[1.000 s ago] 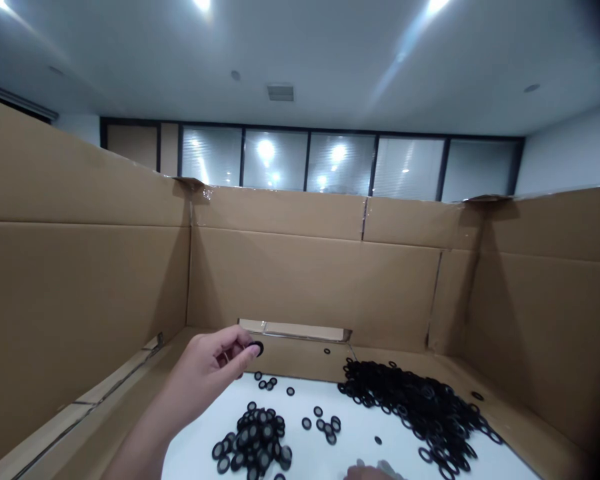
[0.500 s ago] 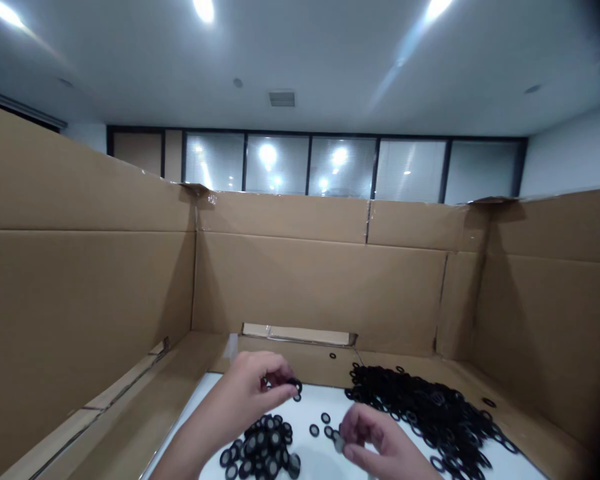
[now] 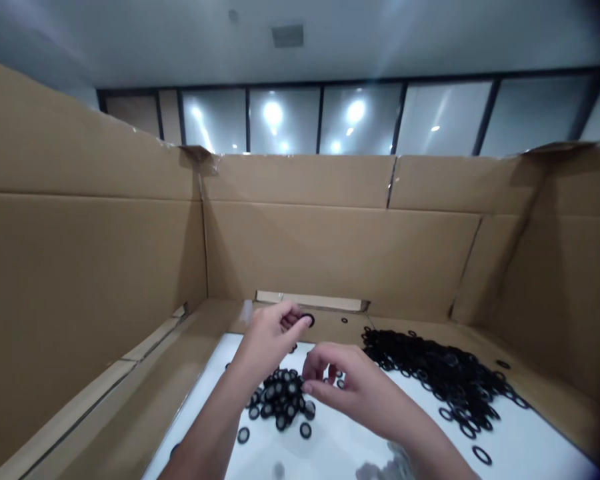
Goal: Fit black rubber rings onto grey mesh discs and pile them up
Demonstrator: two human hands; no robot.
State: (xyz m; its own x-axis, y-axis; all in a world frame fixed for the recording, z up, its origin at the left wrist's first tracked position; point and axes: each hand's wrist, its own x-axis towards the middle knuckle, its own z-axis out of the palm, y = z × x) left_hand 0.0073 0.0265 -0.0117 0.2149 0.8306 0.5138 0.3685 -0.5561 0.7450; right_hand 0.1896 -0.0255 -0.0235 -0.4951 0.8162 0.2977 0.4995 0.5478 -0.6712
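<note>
My left hand [image 3: 280, 328] is raised above the far edge of the white board, its thumb and fingers pinched on a black ring [image 3: 309, 319]. My right hand [image 3: 337, 375] has come beside the pile of black rings with pale centres [image 3: 281, 390], at the pile's right side. Its fingers are curled and the thumb lies close to the fingertips; what they hold, if anything, is too small and blurred to make out. A few rings [image 3: 341, 384] lie partly hidden behind the right hand. Single filled rings [image 3: 243, 435] rest just in front of the pile.
A large heap of open black rings [image 3: 430, 370] spreads over the right side of the white board [image 3: 350, 447]. Clear or greyish small pieces [image 3: 387, 469] lie at the near edge. Tall cardboard walls [image 3: 300, 253] stand on the left, back and right. Stray rings [image 3: 503, 364] lie on the cardboard floor.
My right hand has moved left from the few separate rings to the pile. My left hand still holds a black ring, now farther from the pile. The camera view has tilted down.
</note>
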